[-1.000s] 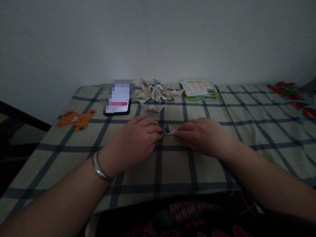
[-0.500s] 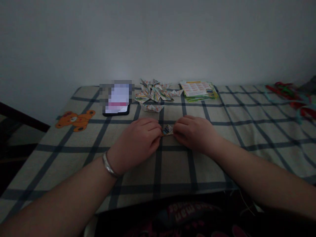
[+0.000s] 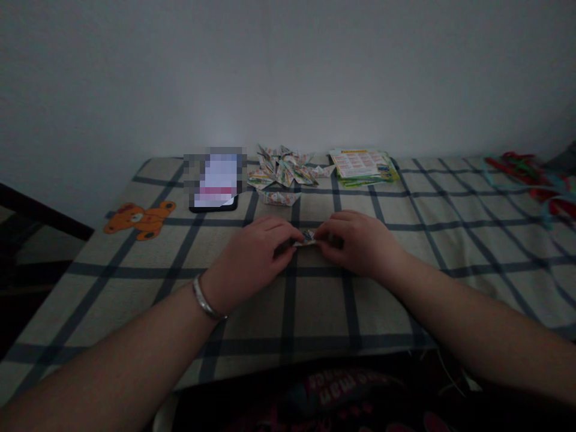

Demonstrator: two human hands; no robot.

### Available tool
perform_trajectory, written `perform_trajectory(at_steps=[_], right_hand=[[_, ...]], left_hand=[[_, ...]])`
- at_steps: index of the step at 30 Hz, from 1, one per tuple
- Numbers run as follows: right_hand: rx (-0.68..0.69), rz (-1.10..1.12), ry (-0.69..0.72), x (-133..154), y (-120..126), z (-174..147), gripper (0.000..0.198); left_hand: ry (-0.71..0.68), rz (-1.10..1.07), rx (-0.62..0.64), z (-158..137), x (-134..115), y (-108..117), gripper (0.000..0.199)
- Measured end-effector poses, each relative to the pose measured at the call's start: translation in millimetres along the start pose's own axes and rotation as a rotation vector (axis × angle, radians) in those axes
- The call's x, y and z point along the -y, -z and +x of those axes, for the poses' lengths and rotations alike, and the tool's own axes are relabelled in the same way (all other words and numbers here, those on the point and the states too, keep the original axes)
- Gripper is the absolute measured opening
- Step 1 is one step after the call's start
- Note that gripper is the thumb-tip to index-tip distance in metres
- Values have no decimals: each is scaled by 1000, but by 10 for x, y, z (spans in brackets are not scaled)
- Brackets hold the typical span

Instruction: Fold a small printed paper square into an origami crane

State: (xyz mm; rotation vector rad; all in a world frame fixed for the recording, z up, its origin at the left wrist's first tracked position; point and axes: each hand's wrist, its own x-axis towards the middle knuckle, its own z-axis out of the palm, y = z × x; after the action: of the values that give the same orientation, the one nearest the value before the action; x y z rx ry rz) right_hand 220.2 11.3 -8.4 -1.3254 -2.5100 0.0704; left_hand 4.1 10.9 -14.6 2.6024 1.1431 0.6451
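Between my two hands, low over the checked cloth, is a small folded piece of printed paper. My left hand, with a silver bangle at the wrist, pinches its left end between thumb and fingers. The right end is pinched by my right hand. Fingertips cover both ends, so only the middle of the paper shows. Just beyond my hands lies a folded paper boat. Behind it sits a pile of folded printed paper shapes.
A phone with a lit, partly blurred screen lies back left. An orange bear cutout is nearer the left edge. Right of the pile is a stack of printed sheets. Red and green ribbons lie far right. A wall rises behind the table.
My fingertips have come closer together on the paper, and less of its middle shows. The left hand has shifted slightly right. The view has moved a little; other things stay put.
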Motion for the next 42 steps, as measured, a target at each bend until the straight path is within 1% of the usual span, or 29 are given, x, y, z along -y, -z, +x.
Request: perform_trajectory(at_steps=[3,12,18,22,25,28,33,39,42], right_hand=[[-4,30,-29,2,-4,-2,15],[-3,-17,-23,29,16,14,17],[-12,-115,7,66,-4,14,19],[-27,-147,-4,87,-25,4,20],[-51,-83,7,85,-35,4,21],[-68,49,6,59,-51,16,20],[-42,257,-26,15,-78,34,17],[-51,378,-62,-6,-112,55,14],[-40,404,-70,-2,-116,61,13]], left_hand=[[15,-17,-15,5,-13,-2,18],[35,-9,-43,9,-12,-9,15],[31,-16,-61,30,-10,-28,14],[30,-51,-85,53,-4,-42,14],[40,-112,-109,70,-19,-45,14],[32,-148,-116,82,-40,-41,14],[67,-169,-140,91,-32,-35,13],[153,-123,-193,97,-19,-62,11],[190,-143,-206,96,-31,-82,11]])
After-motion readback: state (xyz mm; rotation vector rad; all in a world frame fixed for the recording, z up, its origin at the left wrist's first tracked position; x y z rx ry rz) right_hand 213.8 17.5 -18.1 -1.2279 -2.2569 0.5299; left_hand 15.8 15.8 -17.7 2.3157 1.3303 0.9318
